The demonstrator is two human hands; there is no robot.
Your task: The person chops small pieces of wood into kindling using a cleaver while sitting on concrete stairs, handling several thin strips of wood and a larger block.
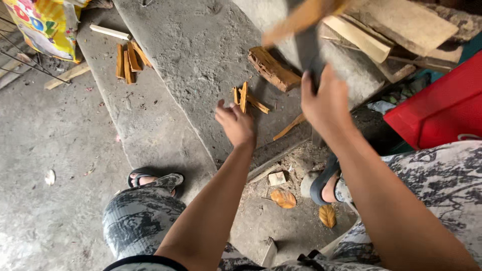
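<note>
Here the left hand (236,124), fingers loosely spread, touches the upright wood splinters (246,98) on the concrete slab (201,55); the right hand (326,103) grips a blurred blade handle (307,50) above.

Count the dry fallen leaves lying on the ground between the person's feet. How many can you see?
2. One orange-brown leaf lies on the ground beside a small wood offcut; the other leaf lies just below the right foot's sandal. The legs may hide more.

Location type: outdoor yard or shed area of a home, used for splitting firewood — rough concrete slab (201,55), bare concrete floor (45,150), stacked wood offcuts (396,25), split kindling sticks (129,60), scattered dry leaves (284,198).
</note>
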